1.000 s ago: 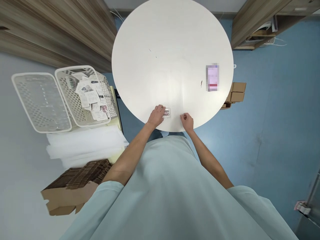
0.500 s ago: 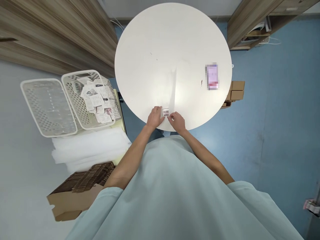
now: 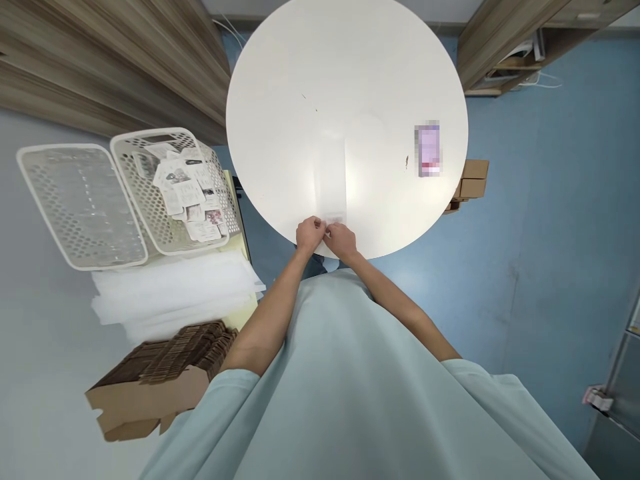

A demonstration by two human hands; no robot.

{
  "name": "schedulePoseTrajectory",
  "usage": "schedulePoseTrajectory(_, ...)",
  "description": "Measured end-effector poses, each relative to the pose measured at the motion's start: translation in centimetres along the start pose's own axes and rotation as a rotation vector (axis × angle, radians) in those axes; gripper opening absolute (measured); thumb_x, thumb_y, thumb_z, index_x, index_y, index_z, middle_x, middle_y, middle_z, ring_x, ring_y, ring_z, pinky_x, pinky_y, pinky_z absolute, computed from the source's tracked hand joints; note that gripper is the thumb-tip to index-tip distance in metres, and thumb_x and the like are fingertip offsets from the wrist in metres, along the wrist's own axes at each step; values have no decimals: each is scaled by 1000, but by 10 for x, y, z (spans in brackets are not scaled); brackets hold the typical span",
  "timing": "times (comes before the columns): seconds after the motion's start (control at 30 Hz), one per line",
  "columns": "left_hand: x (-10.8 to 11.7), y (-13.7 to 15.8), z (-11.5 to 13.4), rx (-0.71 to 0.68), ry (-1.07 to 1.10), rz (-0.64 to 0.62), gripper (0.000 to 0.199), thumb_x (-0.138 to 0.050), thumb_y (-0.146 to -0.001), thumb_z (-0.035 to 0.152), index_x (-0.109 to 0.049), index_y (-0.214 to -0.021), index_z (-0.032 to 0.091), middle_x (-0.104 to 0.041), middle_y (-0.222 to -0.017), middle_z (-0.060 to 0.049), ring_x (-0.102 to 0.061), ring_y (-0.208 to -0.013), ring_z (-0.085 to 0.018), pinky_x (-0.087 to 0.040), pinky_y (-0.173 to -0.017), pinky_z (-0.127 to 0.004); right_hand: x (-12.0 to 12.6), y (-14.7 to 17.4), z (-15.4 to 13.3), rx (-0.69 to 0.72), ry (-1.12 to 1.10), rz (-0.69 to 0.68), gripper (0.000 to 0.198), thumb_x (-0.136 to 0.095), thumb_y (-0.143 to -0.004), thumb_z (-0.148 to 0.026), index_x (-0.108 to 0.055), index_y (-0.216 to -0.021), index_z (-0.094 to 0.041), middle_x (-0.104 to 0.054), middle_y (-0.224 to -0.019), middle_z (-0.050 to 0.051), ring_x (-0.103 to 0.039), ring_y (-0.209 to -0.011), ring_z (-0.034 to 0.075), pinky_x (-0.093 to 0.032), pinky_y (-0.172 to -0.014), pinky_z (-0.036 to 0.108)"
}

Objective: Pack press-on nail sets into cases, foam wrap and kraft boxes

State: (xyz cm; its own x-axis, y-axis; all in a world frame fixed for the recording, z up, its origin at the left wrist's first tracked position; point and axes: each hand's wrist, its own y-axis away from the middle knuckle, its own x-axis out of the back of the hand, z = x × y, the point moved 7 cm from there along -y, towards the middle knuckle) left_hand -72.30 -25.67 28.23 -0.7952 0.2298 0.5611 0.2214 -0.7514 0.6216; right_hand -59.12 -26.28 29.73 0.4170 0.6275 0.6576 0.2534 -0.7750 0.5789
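A thin, whitish see-through sheet [image 3: 331,177] lies as a long strip on the round white table [image 3: 280,160], its near end at my hands. Under or inside that end a small flat packet [image 3: 336,217] shows only faintly. My left hand [image 3: 310,235] is closed, thumb and fingers pinched at the sheet's near left corner. Right beside it, my right hand [image 3: 341,241] has its fingers curled over the near edge, almost touching the left fingertips. What lies between the fingertips is partly hidden.
A blurred purple phone-like object [image 3: 429,150] lies at the table's right. To the left stand a white basket [image 3: 170,250] of printed packets, another white basket [image 3: 83,263], stacked white sheets [image 3: 170,287] and a carton [image 3: 155,403] of folded cardboard. Brown boxes [image 3: 473,179] sit beyond the right edge.
My hands have come closer together, the right one moving left. The sheet now lies wider over the table, and the small packet, plainly visible before, is covered. The view has shifted slightly.
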Motion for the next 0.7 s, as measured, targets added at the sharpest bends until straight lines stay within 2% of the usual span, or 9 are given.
schedulePoseTrajectory(0.17,1,2,0,84,-155,-31,14,-62,-96,33,-72,-93,24,-81,-109,-8,-72,-108,-29,-52,-96,-37,24,11,20,-80,-75,137,25,-58,-109,-44,-72,-110,-23,-75,-110,8,-67,-108,25,-52,-86,34)
schedulePoseTrajectory(0.27,0,2,2,119,-198,-41,15,-59,-98,31,-71,-97,24,-81,-110,-8,-72,-108,-29,-53,-94,-37,37,13,42,-185,-127,221,28,-60,-108,-43,-69,-120,-20,-73,-114,10,-68,-108,25,-52,-85,33)
schedulePoseTrajectory(0.33,-2,2,2,136,-217,-38,14,-58,-99,30,-71,-98,24,-80,-110,-9,-72,-108,-30,-53,-93,-38,38,9,53,-237,-163,223,32,-63,-105,-45,-68,-122,-18,-73,-119,12,-69,-109,26,-52,-86,34)
schedulePoseTrajectory(0.43,-4,0,1,154,-242,-24,15,-57,-99,29,-71,-97,24,-80,-110,-11,-71,-109,-31,-52,-94,-41,31,-2,58,-262,-230,175,32,-68,-102,-49,-71,-114,-19,-74,-118,12,-70,-107,26,-53,-87,35)
schedulePoseTrajectory(0.6,-6,1,-3,195,-228,-4,17,-56,-102,33,-69,-97,24,-78,-113,-13,-71,-111,-33,-53,-95,-45,22,-14,54,-262,-276,121,31,-64,-102,-48,-68,-87,-21,-76,-99,8,-70,-94,25,-52,-82,33)
schedulePoseTrajectory(0.7,-4,4,0,178,-233,53,15,-56,-101,30,-68,-105,22,-76,-116,-15,-70,-113,-35,-56,-96,-49,21,-15,56,-280,-297,112,29,-66,-101,-48,-67,-86,-22,-77,-98,8,-71,-93,25,-52,-81,33)
